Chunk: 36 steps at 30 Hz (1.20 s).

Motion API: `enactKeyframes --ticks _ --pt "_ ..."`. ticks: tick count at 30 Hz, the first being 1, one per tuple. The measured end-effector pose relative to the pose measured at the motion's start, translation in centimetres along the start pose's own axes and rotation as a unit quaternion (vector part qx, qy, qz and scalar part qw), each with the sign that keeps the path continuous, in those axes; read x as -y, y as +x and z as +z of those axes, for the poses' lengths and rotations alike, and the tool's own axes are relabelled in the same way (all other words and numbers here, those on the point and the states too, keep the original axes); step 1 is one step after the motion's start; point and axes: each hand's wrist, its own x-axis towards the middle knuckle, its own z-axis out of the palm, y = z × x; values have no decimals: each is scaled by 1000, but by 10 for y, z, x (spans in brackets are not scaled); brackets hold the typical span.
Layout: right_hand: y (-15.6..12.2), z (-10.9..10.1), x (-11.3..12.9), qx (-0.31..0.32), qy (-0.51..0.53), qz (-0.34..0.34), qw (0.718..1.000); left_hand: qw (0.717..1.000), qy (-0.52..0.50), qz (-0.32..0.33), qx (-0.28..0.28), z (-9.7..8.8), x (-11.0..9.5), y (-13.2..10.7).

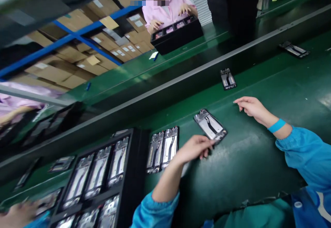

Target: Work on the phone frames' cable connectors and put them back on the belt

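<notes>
My left hand (pixel 198 148) pinches the lower end of an opened phone body (pixel 210 124), which shows a pale battery area and a black flex cable. The phone body is tilted over the green surface; whether its far end touches that surface I cannot tell. To its right, my right hand (pixel 250 108) hovers with the index finger stretched out and the other fingers partly curled, holding nothing visible. Beyond that hand lies another phone body (pixel 228 79). Left of my left hand, two phone bodies (pixel 162 150) lie side by side.
A black divided tray (pixel 136 155) with several phone bodies stands at left. Another person's hand (pixel 19 210) shows at the lower left. A further phone body (pixel 294 49) lies far right. Across the grey rail (pixel 181 78), a person in pink handles a black box (pixel 178 36).
</notes>
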Motion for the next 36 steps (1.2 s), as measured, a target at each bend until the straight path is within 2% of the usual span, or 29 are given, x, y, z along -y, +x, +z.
enactKeyframes --ticks 1,2,3,5,7,8,10,12,15,18,22,25,27,31,33,36 --pt "0 0 0 2 -19 -5 1000 999 8 13 43 17 -2 -6" --pt "0 1 1 5 -37 -10 999 996 29 56 70 30 -5 -9" --pt "0 1 1 8 -51 -12 999 988 65 126 62 38 -9 -11" --pt "-1 1 2 20 -83 -23 996 952 146 267 -30 44 -18 -7" --pt "-6 -1 3 40 -130 -49 989 901 219 344 -146 41 -22 2" --pt "-11 -2 3 51 -168 -62 983 882 251 357 -180 38 -23 8" --pt "-25 -5 4 90 -275 -71 955 857 304 363 -202 36 -19 18" --pt "-45 -9 5 139 -397 -54 905 846 342 357 -199 38 -12 23" --pt "-75 -11 3 157 -535 -49 829 846 362 337 -200 49 -4 16" --pt "-96 -10 -1 145 -585 -55 796 857 355 329 -178 62 -6 5" --pt "-103 -11 -3 151 -595 -55 788 857 346 363 -118 77 -24 9" --pt "-104 -12 1 153 -599 -50 784 844 347 389 -125 83 -34 19" --pt "-106 -13 4 157 -605 -45 779 841 340 402 -129 83 -34 21" --pt "-111 -11 9 149 -612 -35 776 846 311 422 -103 76 -29 18" --pt "-113 -10 11 136 -593 -8 793 844 306 430 -100 74 -28 16" --pt "-112 -9 14 155 -519 60 838 827 311 453 -120 76 -27 17"
